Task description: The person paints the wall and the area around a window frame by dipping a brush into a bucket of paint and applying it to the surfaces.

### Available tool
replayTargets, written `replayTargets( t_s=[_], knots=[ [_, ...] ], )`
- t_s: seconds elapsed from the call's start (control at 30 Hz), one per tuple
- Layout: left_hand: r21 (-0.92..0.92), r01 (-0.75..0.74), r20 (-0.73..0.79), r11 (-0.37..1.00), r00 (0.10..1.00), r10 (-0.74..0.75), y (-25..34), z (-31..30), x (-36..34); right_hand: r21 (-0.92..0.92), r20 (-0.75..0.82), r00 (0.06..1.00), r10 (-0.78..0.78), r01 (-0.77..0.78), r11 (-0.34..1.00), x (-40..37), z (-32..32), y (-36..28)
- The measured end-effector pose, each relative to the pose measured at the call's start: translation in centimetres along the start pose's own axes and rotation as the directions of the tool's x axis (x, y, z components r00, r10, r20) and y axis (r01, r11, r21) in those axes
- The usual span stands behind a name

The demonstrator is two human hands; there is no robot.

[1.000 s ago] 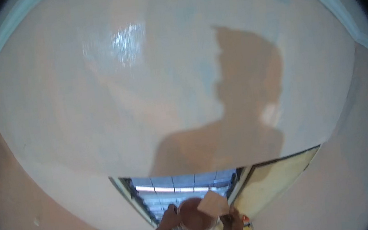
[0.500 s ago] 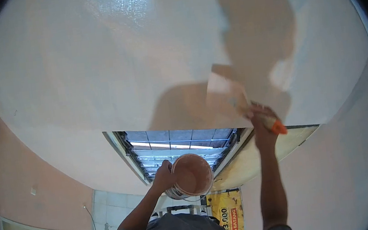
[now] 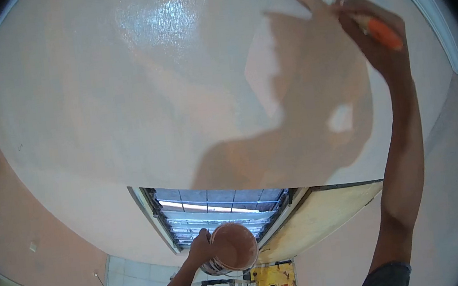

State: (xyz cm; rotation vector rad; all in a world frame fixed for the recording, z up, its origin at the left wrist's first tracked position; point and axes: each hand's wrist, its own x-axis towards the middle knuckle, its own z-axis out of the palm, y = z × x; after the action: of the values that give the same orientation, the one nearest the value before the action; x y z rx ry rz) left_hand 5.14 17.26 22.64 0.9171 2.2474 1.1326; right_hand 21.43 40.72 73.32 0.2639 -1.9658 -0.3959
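My right hand (image 3: pixel 377 30) is raised high on the right, fingers wrapped round the handle of a paintbrush (image 3: pixel 380 34) with an orange end. The brush head points up and left at the pale wall (image 3: pixel 178 98), its tip at or very close to the surface. Lower down, my left hand (image 3: pixel 200 249) grips the rim of a small paint bucket (image 3: pixel 235 248), tilted so its peach-coated inside shows. A fresh peach patch (image 3: pixel 265 65) lies on the wall left of my shadow.
Below the wall is a louvred window (image 3: pixel 213 204) with bars, behind the bucket. A yellowish panel (image 3: pixel 326 205) adjoins it on the right. A yellow printed banner (image 3: pixel 275 279) and white floor tiles (image 3: pixel 134 278) show beneath. White moulding (image 3: pixel 429 13) runs along the upper right.
My right hand has swept the paintbrush up and to the right along the wall. The view has tilted upward, so the window and bucket sit lower; my left hand keeps its grip.
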Motion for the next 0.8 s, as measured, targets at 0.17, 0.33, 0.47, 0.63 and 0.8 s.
replayTargets(
  t_s=[0.17,0.33,0.47,0.63,0.8],
  knots=[
    [0.044,0.045,0.043,0.998,0.998,-0.047,-1.4,0.2,-0.1,0.223,0.217,0.976,-0.031,-0.019,0.975,-9.1,3.4,-2.7],
    [0.072,0.051,0.133,0.996,0.989,-0.060,-3.2,0.6,0.2,0.288,0.518,0.854,0.056,-0.235,0.928,-9.6,5.6,-5.1],
    [0.084,0.054,0.144,0.995,0.987,-0.066,-1.3,-0.1,-0.1,0.337,0.366,0.930,0.037,-0.170,0.926,-3.6,4.1,-0.3],
    [0.092,0.047,0.134,0.995,0.989,-0.059,0.5,-1.0,-0.3,-0.092,0.043,0.990,-0.133,0.136,0.986,7.9,-1.7,3.5],
    [0.103,0.074,0.149,0.992,0.985,-0.089,3.3,-2.0,-1.1,-0.298,-0.050,0.963,-0.266,0.240,0.924,11.2,-2.2,4.9]
  ],
)
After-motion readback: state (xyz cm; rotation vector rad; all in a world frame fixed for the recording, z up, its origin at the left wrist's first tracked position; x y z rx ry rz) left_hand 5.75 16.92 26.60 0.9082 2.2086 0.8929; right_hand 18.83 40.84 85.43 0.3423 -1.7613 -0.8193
